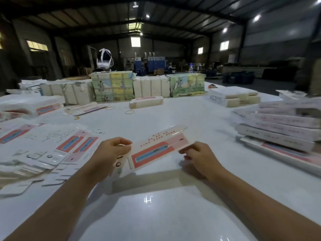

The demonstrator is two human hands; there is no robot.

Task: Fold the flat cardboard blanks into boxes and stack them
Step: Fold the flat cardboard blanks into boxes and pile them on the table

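both hands held one cardboard blank point(156, 150) above the white table point(173, 214), tilted so its printed pink-and-blue face looked up at the camera — probably so the creases could be worked. the left hand point(107, 153) pinched the near end, fingers curled over the edge; the right hand point(199, 159) pinched the long lower edge with its fingertips. the far long flap already stood bent up, so folding seemed just begun. more flat blanks point(52, 146) lay spread to the left, within easy reach, while folded boxes point(281, 126) sat stacked to the right — a sensible left-to-right flow. loose rubber bands point(129, 112) lay farther back.
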